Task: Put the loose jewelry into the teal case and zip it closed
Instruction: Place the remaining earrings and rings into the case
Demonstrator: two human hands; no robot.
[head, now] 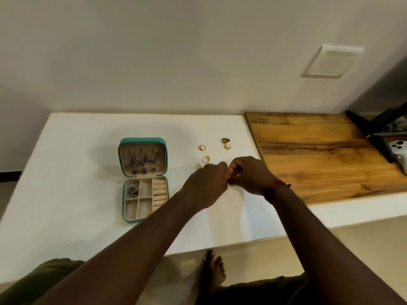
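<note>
The teal case (pixel 143 140) lies open on the white table, its lid holding several dark earrings (pixel 144 162), its beige tray carrying one dark piece (pixel 132 191) and ring rolls (pixel 160 192). To its right lie loose gold rings (pixel 202 147) (pixel 227 146) (pixel 206 159), a dark ornate ring (pixel 225 140) and a triangular piece (pixel 198 166). My left hand (pixel 207 187) and my right hand (pixel 251 173) meet fingertip to fingertip just below these. Together they pinch a small item that is mostly hidden between the fingers.
A wooden board (pixel 312 155) covers the right part of the table (pixel 88 216). A black stand (pixel 378 128) and a white controller (pixel 399 153) sit at the far right edge. A wall plate (pixel 332 61) is on the wall. My foot (pixel 214 271) shows below the table's front edge.
</note>
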